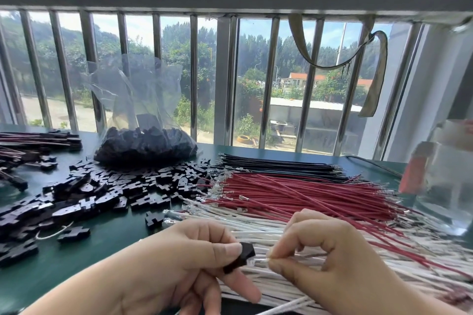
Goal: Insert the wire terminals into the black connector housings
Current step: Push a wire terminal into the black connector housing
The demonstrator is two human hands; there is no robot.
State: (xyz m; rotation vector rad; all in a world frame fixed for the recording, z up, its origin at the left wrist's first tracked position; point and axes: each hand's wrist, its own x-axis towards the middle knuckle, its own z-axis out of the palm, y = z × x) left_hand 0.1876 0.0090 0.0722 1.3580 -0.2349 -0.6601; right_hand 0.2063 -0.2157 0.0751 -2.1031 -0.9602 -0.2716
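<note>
My left hand (184,258) pinches a black connector housing (242,257) between thumb and fingers, low in the middle of the view. My right hand (332,261) pinches a white wire (259,261) near its end, and the metal terminal touches the housing's right opening. How deep the terminal sits is hidden. The rest of this wire runs under my right hand. Both hands hover above the pile of white wires (256,227).
Loose black housings (107,189) are spread over the green table (102,243). A clear bag of housings (146,146) stands behind them. Red wires (302,194) and black wires (276,165) lie right. Finished assemblies (30,146) sit far left. A clear container (440,179) stands right.
</note>
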